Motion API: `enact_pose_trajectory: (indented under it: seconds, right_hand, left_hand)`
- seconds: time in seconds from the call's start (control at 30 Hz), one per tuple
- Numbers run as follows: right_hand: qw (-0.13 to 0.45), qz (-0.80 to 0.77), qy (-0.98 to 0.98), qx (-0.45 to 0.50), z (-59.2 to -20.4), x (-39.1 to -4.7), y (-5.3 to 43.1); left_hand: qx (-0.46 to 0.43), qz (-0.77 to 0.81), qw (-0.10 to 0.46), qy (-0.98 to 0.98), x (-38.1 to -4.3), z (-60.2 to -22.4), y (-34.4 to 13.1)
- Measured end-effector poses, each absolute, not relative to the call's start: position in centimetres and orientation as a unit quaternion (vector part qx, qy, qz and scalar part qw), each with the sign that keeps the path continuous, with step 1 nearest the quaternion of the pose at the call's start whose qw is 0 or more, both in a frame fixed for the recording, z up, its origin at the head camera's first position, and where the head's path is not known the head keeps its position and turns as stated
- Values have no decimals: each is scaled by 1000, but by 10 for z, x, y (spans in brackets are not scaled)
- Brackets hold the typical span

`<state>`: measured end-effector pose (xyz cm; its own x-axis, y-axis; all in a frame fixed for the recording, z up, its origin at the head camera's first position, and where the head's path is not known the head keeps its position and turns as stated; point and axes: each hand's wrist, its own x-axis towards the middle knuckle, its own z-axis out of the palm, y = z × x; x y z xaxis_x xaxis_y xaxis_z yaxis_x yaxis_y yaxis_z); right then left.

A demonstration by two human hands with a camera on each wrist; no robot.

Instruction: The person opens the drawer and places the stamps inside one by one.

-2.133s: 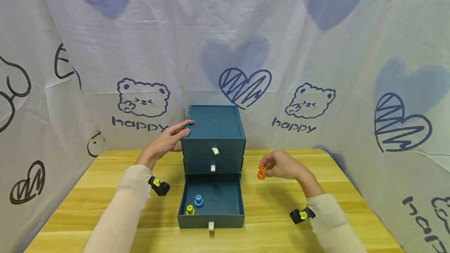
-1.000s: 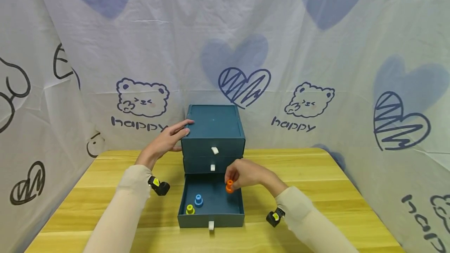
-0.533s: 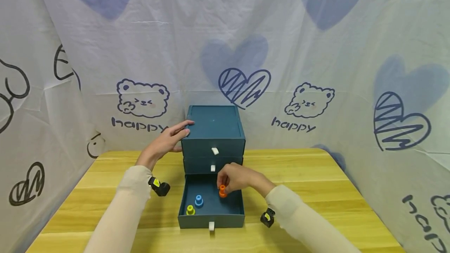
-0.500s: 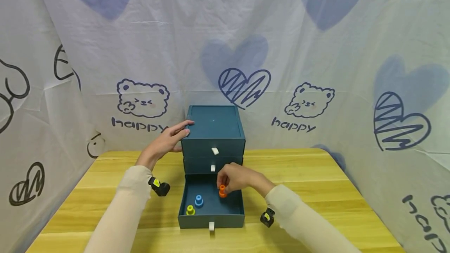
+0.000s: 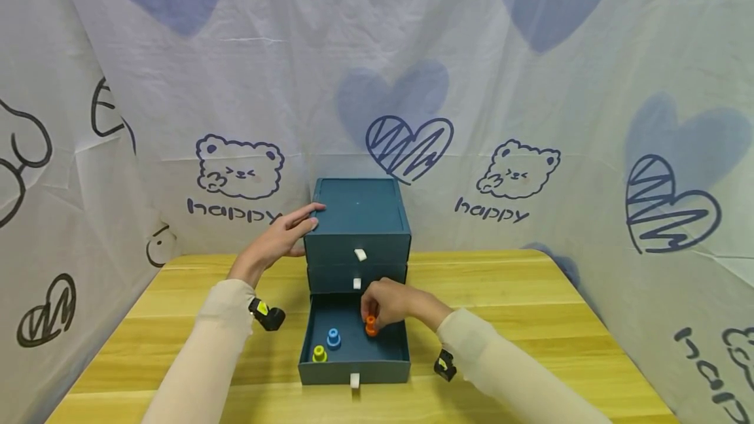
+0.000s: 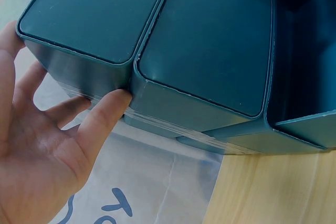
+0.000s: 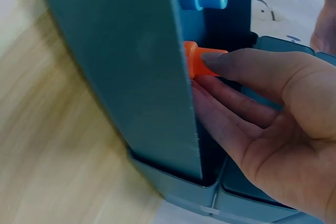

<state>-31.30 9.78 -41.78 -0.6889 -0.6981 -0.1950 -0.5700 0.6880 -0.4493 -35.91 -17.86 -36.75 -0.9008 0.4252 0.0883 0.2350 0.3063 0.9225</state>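
Note:
A dark teal drawer unit (image 5: 356, 208) stands on the table, its bottom drawer (image 5: 326, 373) pulled out. Inside that drawer, my right hand (image 5: 393, 300) pinches an orange stepped peg (image 5: 370, 327) between thumb and fingers. In the right wrist view the orange peg (image 7: 192, 61) is upright relative to the drawer floor, its wide base down. A blue peg (image 5: 333, 339) and a yellow peg (image 5: 319, 354) stand to its left. My left hand (image 5: 273, 244) rests on the unit's upper left side; the left wrist view shows its fingers (image 6: 107, 114) extended against the casing.
The two upper drawers are closed, with white pull tabs (image 5: 360, 254) in front. The bottom drawer's tab (image 5: 355, 381) points toward me. Wooden tabletop (image 5: 501, 319) lies on both sides of the unit. A printed curtain (image 5: 330, 38) hangs close behind.
My right hand has carried the orange peg leftward from beside the unit into the open drawer, then lowered it slightly. The left hand has stayed at the unit's side.

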Motion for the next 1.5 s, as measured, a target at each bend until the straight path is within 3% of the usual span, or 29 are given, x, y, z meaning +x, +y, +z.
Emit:
enact_pose_trajectory:
  seconds: [0.8,1.5]
  right_hand:
    - [173,-147,908,-353,-428,-310,97]
    - [130,-257,888,-359,-393,-304,138]
  left_hand:
    - [207,555,80,802,-359,-368,-178]
    - [209,558,84,799,-360,-368,-179]
